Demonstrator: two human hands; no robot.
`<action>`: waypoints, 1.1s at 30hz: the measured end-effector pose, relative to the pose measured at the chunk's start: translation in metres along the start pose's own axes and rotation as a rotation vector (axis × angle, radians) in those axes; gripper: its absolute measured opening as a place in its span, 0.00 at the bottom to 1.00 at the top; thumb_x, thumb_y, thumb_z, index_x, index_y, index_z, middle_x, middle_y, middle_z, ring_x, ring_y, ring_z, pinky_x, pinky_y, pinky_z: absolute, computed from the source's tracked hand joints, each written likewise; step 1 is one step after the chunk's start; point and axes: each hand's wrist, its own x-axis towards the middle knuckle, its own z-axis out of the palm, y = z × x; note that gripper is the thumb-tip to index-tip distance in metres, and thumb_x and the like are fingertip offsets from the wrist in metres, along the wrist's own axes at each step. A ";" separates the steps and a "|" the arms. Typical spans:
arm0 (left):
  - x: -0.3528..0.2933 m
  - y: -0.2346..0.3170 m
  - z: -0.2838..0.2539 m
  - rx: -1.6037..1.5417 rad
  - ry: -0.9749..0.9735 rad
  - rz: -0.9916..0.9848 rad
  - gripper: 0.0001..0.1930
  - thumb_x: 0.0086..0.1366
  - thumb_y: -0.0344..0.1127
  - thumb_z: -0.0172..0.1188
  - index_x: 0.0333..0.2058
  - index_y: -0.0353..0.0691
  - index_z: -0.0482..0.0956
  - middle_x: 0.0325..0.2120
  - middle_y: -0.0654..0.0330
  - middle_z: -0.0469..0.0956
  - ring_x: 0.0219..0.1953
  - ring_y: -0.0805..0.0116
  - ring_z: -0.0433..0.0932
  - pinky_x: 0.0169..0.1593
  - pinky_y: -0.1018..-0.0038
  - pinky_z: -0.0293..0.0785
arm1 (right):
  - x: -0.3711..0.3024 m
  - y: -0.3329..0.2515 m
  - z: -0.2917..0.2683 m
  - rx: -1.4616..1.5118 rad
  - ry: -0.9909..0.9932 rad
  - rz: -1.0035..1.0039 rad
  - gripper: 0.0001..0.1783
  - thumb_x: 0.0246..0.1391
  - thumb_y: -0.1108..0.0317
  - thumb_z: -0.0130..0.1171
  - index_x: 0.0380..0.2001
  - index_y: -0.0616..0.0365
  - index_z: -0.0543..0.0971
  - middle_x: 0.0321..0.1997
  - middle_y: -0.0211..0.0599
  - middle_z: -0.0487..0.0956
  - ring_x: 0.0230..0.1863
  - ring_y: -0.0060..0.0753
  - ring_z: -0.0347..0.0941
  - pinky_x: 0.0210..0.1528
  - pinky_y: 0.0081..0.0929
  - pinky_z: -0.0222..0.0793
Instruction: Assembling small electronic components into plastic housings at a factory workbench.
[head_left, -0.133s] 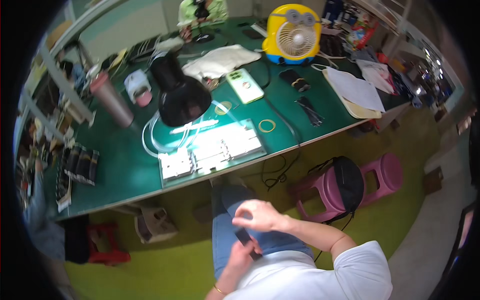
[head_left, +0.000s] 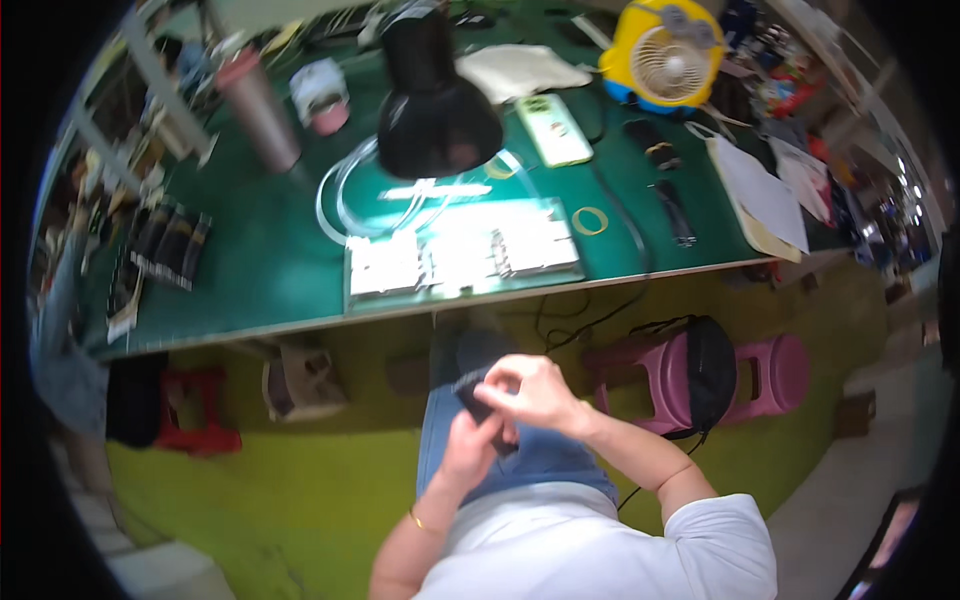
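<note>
Over my lap, a dark flat strip [head_left: 467, 388] is gripped by my left hand [head_left: 468, 448], its fingers wrapped round the lower part. My right hand [head_left: 540, 395] curls at the strip's upper end, thumb and fingertips pinched against it. The strip's exact kind is too blurred to make out. On the green table ahead, a bright metal fixture plate [head_left: 465, 250] lies near the front edge under a black desk lamp [head_left: 440, 130]. Black bundled strips [head_left: 672, 212] rest to the right of it.
Clear tubing [head_left: 335, 205] loops behind the plate, beside a tumbler [head_left: 262, 115]. A phone [head_left: 553, 130], a yellow fan [head_left: 668, 60] and a board with paper [head_left: 757, 195] stand or lie further right. Pink stools [head_left: 655, 375] and a red stool [head_left: 200, 410] are on the floor.
My right hand has come down onto the strip's upper end, where it hovered just above before. Both hands have lifted a little toward the table, while the whole view has shifted.
</note>
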 end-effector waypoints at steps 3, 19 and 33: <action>0.019 0.030 -0.003 0.033 -0.079 0.091 0.06 0.58 0.28 0.52 0.34 0.34 0.69 0.22 0.61 0.70 0.26 0.72 0.70 0.32 0.76 0.67 | 0.023 -0.016 0.008 0.322 -0.006 0.133 0.08 0.47 0.69 0.56 0.24 0.63 0.75 0.13 0.32 0.73 0.10 0.18 0.67 0.11 0.15 0.64; 0.053 0.050 -0.002 -0.211 -0.129 0.156 0.08 0.57 0.29 0.54 0.35 0.35 0.70 0.23 0.60 0.71 0.28 0.71 0.70 0.35 0.74 0.68 | 0.060 -0.025 0.004 0.492 0.079 0.131 0.07 0.51 0.71 0.53 0.26 0.65 0.76 0.13 0.26 0.70 0.10 0.11 0.63 0.10 0.10 0.57; 0.061 0.054 0.007 -0.231 -0.066 0.239 0.06 0.57 0.28 0.53 0.34 0.36 0.68 0.25 0.62 0.69 0.28 0.72 0.69 0.36 0.76 0.67 | 0.074 -0.027 0.003 0.510 0.100 0.087 0.08 0.52 0.69 0.52 0.28 0.62 0.77 0.14 0.24 0.70 0.11 0.09 0.60 0.10 0.09 0.54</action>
